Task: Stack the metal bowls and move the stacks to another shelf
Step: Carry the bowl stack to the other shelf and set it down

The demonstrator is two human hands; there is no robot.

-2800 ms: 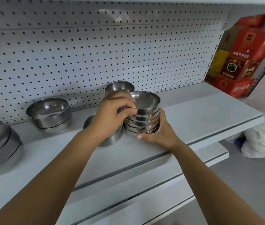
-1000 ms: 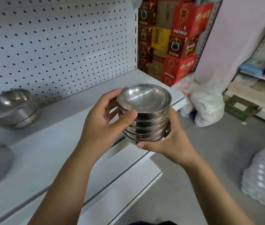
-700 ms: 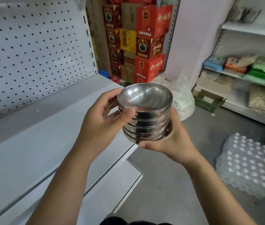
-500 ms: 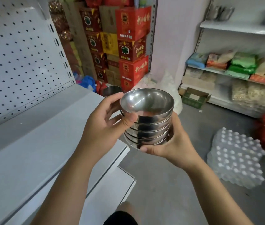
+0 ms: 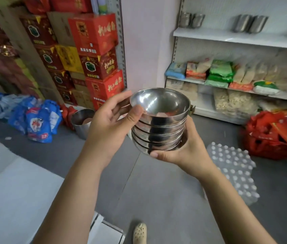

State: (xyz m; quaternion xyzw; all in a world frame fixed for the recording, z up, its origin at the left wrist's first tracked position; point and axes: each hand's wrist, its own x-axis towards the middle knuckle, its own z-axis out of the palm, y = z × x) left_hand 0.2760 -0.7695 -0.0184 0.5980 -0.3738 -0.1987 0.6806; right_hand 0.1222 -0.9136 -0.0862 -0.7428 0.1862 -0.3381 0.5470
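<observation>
Over the floor (image 5: pixel 156 191), my right hand (image 5: pixel 190 152) cups the bowl stack (image 5: pixel 158 127) from beneath, my left hand (image 5: pixel 107 125) grips its side, so I should carry it level.

Bare forearms (image 5: pixel 79 191), cream perforated clog (image 5: pixel 139 232)
</observation>
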